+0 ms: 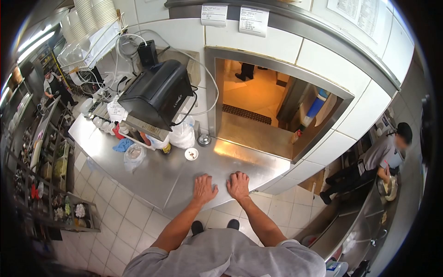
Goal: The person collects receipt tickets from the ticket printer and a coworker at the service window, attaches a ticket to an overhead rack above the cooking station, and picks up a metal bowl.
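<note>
The left hand (203, 188) and right hand (238, 185) rest palm-down on the steel table (159, 177), fingers loosely bent, holding nothing. The small white dish (191, 154) sits at the left hand's eleven o'clock; a careless forward sweep could tip it. Farther toward eleven, the black printer (157, 94) shows lettering resembling "LUNER". Paper slips (254, 21) near twelve carry print too small to read.

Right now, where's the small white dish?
Head view, just left of centre: the small white dish sits on the steel counter beyond the left hand, near the round metal object.
</note>
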Demonstrator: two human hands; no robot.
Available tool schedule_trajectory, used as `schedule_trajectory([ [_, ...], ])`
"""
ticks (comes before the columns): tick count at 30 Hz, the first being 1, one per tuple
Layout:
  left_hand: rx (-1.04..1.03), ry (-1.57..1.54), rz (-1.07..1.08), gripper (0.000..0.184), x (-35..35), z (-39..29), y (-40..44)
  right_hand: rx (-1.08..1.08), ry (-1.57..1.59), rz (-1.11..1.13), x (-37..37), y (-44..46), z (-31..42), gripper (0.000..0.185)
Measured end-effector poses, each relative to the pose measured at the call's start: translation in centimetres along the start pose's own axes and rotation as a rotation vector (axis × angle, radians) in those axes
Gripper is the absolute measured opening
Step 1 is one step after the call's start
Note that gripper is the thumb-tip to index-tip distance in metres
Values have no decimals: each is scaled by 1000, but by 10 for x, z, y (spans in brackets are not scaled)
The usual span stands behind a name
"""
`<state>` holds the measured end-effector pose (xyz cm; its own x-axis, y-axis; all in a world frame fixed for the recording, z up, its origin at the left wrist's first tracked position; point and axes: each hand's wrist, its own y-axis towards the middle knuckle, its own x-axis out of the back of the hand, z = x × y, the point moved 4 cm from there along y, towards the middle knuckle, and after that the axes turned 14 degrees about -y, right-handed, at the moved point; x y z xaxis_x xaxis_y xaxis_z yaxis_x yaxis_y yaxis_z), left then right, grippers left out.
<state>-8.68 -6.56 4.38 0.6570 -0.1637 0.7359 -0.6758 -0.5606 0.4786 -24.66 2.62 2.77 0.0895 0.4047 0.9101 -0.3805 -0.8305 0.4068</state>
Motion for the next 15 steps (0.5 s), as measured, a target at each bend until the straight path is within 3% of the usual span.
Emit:
schedule_trajectory([
  [4, 41, 10, 105, 37, -6, 1, 2, -8, 37, -141, 10, -2, -1, 38],
  [10, 38, 9, 106, 36, -6, 1, 2, 35, 2, 2, -6, -1, -2, 41],
  [15, 39, 19, 104, 37, -5, 2, 2, -4, 13, -42, 0, -1, -1, 39],
])
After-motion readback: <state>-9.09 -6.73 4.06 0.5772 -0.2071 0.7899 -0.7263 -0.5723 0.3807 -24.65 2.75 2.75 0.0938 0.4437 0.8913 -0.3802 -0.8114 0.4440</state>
